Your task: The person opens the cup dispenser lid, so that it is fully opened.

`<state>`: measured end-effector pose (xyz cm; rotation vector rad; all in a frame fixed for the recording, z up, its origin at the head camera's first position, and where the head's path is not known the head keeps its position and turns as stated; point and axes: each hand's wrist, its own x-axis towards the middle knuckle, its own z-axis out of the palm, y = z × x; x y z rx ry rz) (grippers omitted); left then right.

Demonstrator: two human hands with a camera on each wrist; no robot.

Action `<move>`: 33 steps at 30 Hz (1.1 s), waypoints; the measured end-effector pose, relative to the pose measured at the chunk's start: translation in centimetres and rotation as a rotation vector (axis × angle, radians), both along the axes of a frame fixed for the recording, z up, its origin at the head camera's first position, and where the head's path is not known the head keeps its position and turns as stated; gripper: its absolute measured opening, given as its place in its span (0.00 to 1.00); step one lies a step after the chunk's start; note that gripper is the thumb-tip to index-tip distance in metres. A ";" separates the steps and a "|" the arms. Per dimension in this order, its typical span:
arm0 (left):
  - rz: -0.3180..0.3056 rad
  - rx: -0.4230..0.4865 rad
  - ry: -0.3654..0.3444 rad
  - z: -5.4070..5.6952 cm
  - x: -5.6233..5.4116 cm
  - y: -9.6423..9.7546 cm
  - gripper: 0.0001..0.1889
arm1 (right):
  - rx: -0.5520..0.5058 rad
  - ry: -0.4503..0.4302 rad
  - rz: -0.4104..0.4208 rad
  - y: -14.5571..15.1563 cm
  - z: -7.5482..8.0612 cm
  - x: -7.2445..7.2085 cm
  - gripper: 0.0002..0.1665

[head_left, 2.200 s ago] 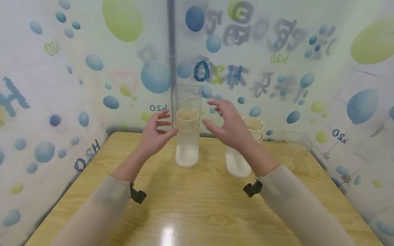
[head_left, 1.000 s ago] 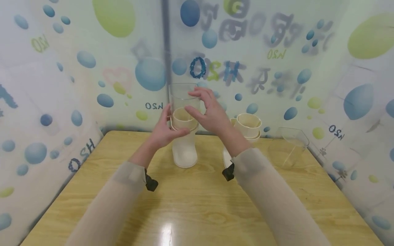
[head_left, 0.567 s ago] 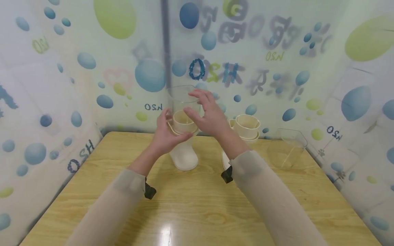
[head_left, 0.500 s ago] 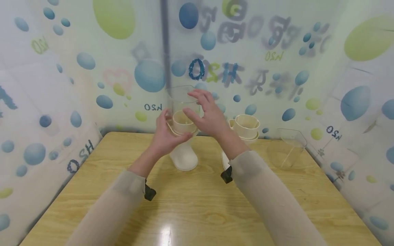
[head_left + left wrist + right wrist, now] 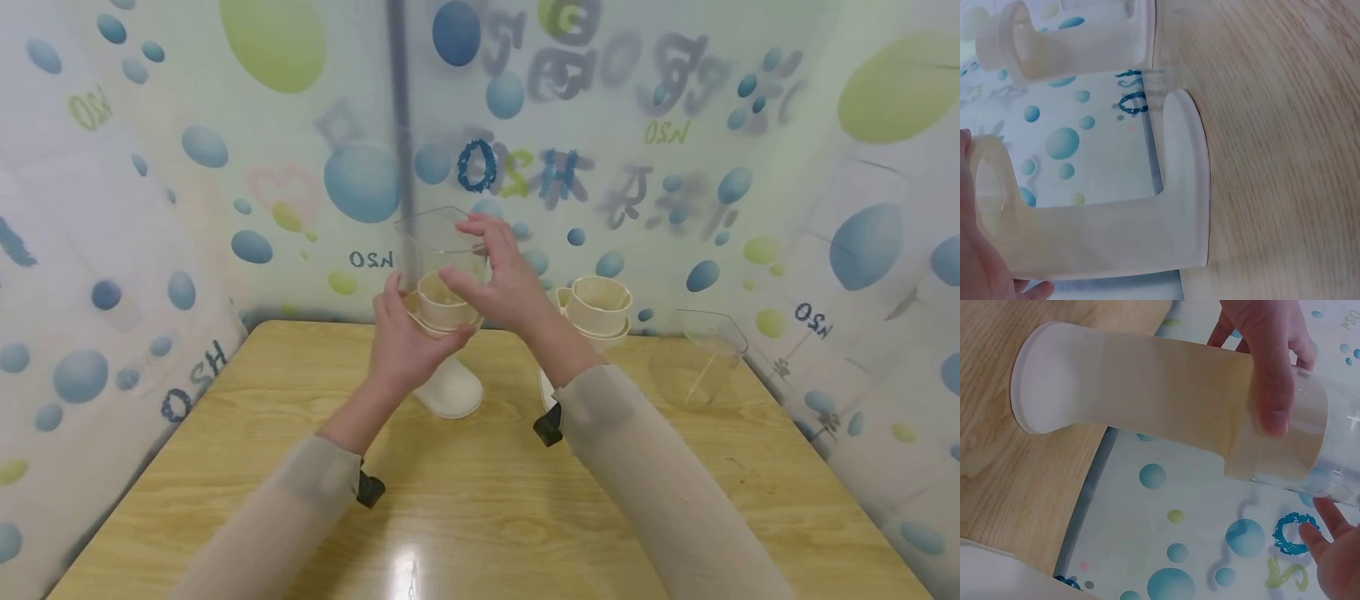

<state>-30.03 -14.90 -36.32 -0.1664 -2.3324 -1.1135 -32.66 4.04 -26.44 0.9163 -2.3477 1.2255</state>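
A cream plastic stand (image 5: pixel 452 390) with a rounded foot and a ring-shaped collar is on the wooden table. A clear plastic container (image 5: pixel 435 229) rises from its collar, with a cream cup-like part inside. My left hand (image 5: pixel 405 346) grips the collar from the left, thumb across its front. The left wrist view shows the stand (image 5: pixel 1097 240) side-on with fingers at its collar. My right hand (image 5: pixel 510 279) holds the container's right side between thumb and fingers. In the right wrist view the right hand (image 5: pixel 1344 562) is partly cut off at the container's edge.
A second, similar cream stand (image 5: pixel 600 308) is just right of the first, partly behind my right forearm. Farther right on the table (image 5: pixel 525 500) is another clear container (image 5: pixel 697 367). Patterned curtain-like walls enclose the back and both sides.
Both hands have come in from beside the container and taken hold. My left hand has moved lower round the collar. The container and stand have turned and leaned slightly left at the top.
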 end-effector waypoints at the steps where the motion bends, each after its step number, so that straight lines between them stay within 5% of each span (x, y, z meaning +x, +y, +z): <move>1: 0.014 -0.003 0.001 0.0 0.1 0.1 0.73 | -0.005 0.000 0.003 -0.1 0.0 0.0 0.42; 7: 0.053 0.015 0.012 0.0 0.6 0.8 0.74 | -0.056 -0.027 0.020 -0.4 0.0 0.0 0.44; 16: -0.082 0.213 -0.012 -0.4 -0.1 1.0 0.73 | -0.116 -0.101 -0.040 -1.6 -0.9 0.3 0.54; 20: -0.088 0.267 -0.054 -0.6 -0.4 1.4 0.77 | -0.181 -0.174 -0.070 -2.3 -1.1 0.6 0.56; 33: -0.058 0.222 0.013 -0.5 -0.7 1.1 0.73 | -0.240 -0.194 -0.183 -3.7 -0.8 0.9 0.54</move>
